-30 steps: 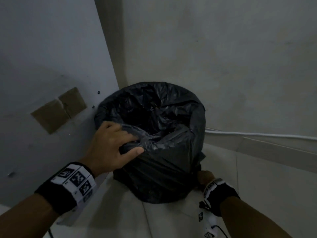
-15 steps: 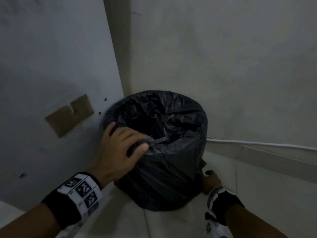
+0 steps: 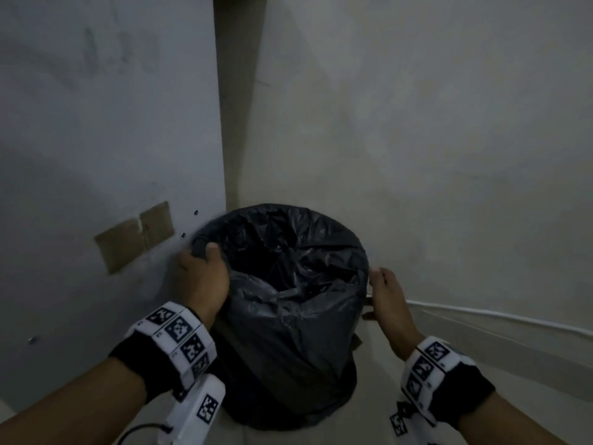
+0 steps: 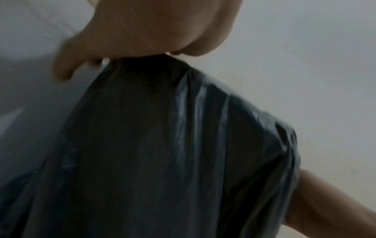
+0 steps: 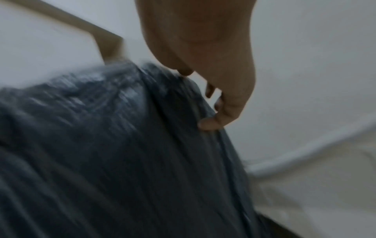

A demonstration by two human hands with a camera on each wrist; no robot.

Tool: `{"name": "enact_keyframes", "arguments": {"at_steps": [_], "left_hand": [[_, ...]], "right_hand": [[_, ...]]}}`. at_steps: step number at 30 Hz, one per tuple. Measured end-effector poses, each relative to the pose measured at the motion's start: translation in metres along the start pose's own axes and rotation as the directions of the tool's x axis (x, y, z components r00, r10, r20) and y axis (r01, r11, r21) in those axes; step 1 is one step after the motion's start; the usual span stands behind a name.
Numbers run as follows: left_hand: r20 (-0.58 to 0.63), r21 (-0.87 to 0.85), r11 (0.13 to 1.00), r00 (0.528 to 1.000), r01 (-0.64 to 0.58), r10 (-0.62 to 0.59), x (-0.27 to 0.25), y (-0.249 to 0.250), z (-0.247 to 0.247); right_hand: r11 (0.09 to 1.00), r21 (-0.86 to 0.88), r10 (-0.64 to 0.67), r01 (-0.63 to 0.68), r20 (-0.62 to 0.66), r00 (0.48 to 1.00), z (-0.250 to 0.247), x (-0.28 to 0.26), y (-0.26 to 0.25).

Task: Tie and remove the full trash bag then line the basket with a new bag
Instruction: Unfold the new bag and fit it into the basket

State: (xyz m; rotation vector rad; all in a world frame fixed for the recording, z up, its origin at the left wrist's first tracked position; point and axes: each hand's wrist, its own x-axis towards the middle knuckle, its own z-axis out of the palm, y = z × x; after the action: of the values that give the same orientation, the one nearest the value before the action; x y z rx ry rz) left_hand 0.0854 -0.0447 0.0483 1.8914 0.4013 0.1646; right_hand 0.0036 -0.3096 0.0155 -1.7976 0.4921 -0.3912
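Note:
A black trash bag (image 3: pixel 298 316) lines a round basket standing on the floor in a wall corner; the bag is folded down over the basket, which is hidden under it. My left hand (image 3: pixel 205 271) grips the bag's rim on its left side, thumb on top and fingers curled over the edge (image 4: pixel 142 32). My right hand (image 3: pixel 386 293) is at the right side of the rim. Its loosely curled fingertips (image 5: pixel 211 124) touch the plastic (image 5: pixel 122 145), with no plastic seen inside the hand. The bag's mouth is open and dark inside.
A grey panel with brown tape patches (image 3: pixel 134 236) stands close on the left. A pale wall is right behind the basket. A white cable (image 3: pixel 497 322) runs along the wall base at the right. Pale floor lies in front.
My left hand slid from the near edge of the rim to its left side. My right hand rose from the basket's base to the right side of the rim. The view tilted up.

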Motion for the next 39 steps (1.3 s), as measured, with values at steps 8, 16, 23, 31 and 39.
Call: {"name": "enact_keyframes", "arguments": {"at_steps": [8, 16, 23, 31, 39], "left_hand": [[0.204, -0.271, 0.927, 0.957, 0.259, -0.208, 0.027, -0.003, 0.009], [0.177, -0.289, 0.945, 0.979, 0.153, -0.104, 0.006, 0.004, 0.012], [0.260, -0.255, 0.907, 0.879, -0.336, 0.399, -0.030, 0.029, -0.008], [0.305, -0.324, 0.815, 0.762, -0.481, 0.571, -0.047, 0.045, -0.023], [0.273, -0.392, 0.772, 0.738, -0.501, 0.617, -0.058, 0.048, -0.013]], "right_hand": [[0.611, -0.603, -0.388, 0.513, 0.338, 0.858, -0.004, -0.024, -0.025], [0.374, -0.766, -0.287, 0.523, 0.441, 0.850, -0.021, -0.039, -0.045], [-0.030, -0.630, -0.042, 0.776, 0.777, 0.629, -0.022, -0.035, -0.079], [-0.322, -0.674, 0.336, 0.665, 0.576, 0.746, -0.023, -0.030, -0.009], [-0.081, -0.791, 0.123, 0.606, 0.595, 0.794, -0.007, -0.048, -0.027]]}}
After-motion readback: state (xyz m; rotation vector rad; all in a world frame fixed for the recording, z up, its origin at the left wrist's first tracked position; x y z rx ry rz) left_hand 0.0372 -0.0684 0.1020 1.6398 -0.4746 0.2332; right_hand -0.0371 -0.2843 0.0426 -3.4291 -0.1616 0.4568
